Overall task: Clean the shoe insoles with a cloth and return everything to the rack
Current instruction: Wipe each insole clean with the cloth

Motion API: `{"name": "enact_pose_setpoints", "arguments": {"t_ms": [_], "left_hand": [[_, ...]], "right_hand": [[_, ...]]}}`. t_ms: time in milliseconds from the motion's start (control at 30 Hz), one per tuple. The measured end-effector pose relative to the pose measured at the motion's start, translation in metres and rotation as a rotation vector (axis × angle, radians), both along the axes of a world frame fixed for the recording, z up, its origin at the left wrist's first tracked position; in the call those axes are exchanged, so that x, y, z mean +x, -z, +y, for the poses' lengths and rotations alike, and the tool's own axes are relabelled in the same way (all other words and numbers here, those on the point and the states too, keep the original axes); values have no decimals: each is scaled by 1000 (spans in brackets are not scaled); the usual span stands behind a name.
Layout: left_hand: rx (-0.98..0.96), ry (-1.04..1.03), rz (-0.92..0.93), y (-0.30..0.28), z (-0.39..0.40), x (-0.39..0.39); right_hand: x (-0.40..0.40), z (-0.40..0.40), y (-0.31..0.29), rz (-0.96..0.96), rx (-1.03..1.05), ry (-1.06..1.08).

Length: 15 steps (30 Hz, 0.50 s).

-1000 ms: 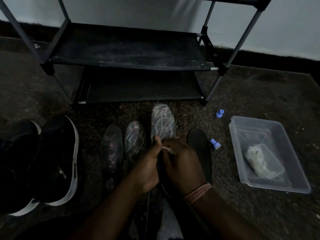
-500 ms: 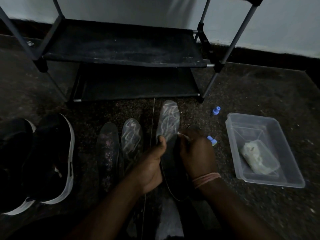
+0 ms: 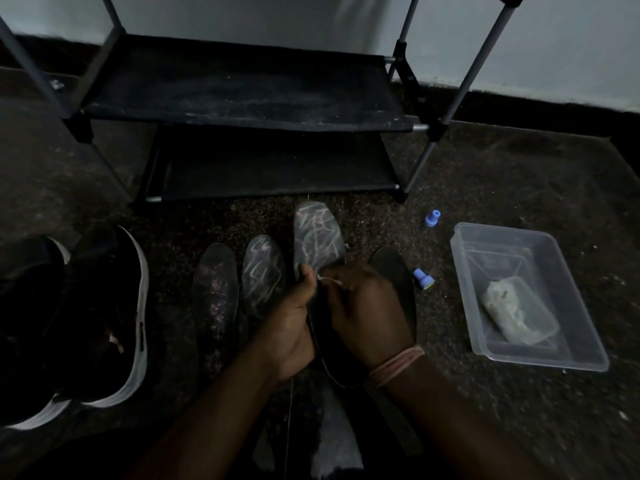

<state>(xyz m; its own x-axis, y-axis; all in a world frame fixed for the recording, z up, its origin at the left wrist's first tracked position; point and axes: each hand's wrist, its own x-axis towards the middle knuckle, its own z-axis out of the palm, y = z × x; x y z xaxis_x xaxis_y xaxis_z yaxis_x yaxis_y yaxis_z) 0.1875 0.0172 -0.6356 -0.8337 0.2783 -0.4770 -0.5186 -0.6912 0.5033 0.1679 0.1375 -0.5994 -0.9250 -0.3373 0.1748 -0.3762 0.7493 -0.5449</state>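
**On the floor before the rack**

Against the wall stands the rack (image 3: pixel 239 98), shelves bare. Two shoes (image 3: pixel 104 317) sit far left, a tub (image 3: pixel 540 237) right. Three insoles (image 3: pixel 214 282) lie on the floor. The left hand (image 3: pixel 291 327) grips a fourth insole (image 3: pixel 317 233); the right hand (image 3: pixel 367 313) pinches a cloth (image 3: pixel 327 279) against it.

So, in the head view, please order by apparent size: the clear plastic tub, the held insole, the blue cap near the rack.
1. clear plastic tub
2. held insole, partly hidden by both hands
3. blue cap
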Motion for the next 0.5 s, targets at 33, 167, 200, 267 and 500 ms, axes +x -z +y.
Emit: {"name": "enact_pose_setpoints", "arguments": {"t_ms": [33, 167, 200, 267, 500], "left_hand": [[2, 16, -1, 0, 1, 0], [20, 33, 5, 2, 4, 1], [30, 18, 9, 3, 2, 1], [61, -9, 30, 4, -5, -1], [279, -50, -32, 11, -14, -8]], "right_hand": [[-6, 5, 2, 19, 0, 42], [-6, 11, 0, 52, 24, 68], [-1, 4, -3, 9, 12, -29], [7, -7, -8, -103, -37, -183], [3, -2, 2, -142, -85, -319]]}}
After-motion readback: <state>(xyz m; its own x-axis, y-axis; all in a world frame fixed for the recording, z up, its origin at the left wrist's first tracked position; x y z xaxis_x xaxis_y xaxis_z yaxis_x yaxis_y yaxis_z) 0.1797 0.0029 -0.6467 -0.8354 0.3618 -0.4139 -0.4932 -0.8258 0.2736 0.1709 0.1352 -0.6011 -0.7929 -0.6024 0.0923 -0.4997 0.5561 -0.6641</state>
